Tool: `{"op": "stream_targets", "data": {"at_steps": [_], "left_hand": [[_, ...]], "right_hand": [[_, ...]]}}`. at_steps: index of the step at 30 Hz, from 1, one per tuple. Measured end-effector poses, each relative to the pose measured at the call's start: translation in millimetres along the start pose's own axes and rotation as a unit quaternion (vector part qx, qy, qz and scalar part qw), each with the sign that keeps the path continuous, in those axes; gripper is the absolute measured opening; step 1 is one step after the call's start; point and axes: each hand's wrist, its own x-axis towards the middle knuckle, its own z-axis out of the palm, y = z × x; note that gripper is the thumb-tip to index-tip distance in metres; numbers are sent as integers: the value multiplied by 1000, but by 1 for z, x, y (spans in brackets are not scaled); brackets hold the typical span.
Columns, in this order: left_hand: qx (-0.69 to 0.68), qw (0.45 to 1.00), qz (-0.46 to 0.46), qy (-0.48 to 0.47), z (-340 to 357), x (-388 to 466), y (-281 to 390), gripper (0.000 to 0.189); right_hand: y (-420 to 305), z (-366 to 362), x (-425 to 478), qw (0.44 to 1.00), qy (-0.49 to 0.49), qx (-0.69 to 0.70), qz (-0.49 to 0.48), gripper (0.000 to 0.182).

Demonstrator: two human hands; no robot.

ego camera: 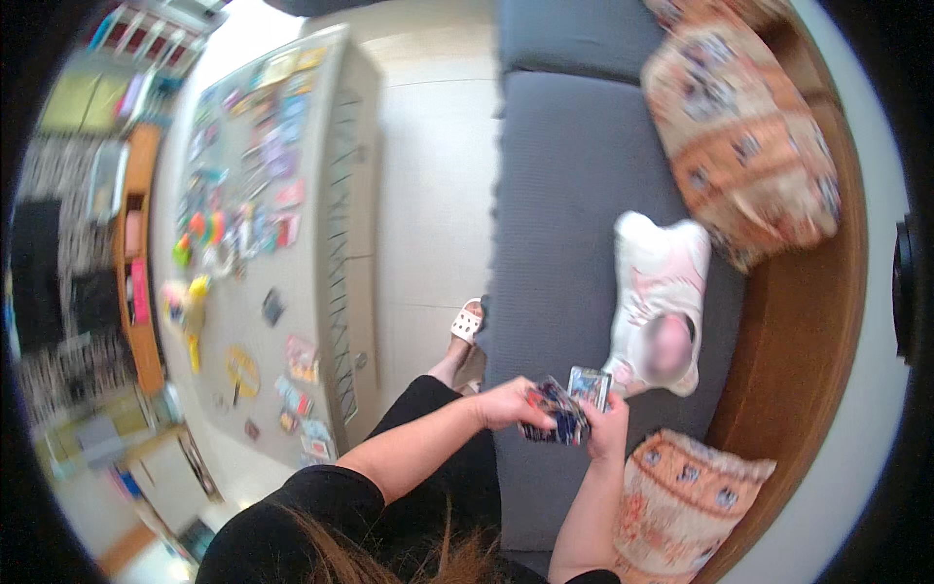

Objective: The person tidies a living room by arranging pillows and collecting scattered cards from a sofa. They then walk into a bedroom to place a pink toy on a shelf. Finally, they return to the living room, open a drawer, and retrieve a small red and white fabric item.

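Note:
Above the grey sofa, near my lap, my left hand (pixel 514 406) grips a thick stack of dark picture cards (pixel 556 419), partly fanned and blurred. Close against its right side, my right hand (pixel 607 425) pinches a light-bordered picture card (pixel 589 387), whose face is up. The fingers of both hands partly hide the stack. Just beyond the right hand, a baby in a white and pink wrap (pixel 659 270) lies on the sofa.
Patterned cushions (pixel 751 146) lean against the brown sofa back (pixel 795 343), with another cushion (pixel 686 496) nearer me. At left, a long cabinet (pixel 270 292) holds many small packets, toys and cards. A tiled floor strip (pixel 438 182) lies between cabinet and grey sofa seat (pixel 569 219).

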Motion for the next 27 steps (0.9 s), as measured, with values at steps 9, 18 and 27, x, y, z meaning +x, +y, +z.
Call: {"op": "stream_targets", "data": {"at_steps": [9, 18, 27], "left_hand": [[-222, 962, 145, 63, -54, -125, -52, 45], [-344, 825, 324, 309, -177, -270, -86, 41], [-251, 771, 298, 504, -359, -363, -115, 36]], "right_hand": [[42, 146, -32, 917, -288, 194, 197, 51], [96, 338, -47, 879, -432, 7, 203, 53], [106, 242, 9, 961, -114, -142, 208, 39]]}}
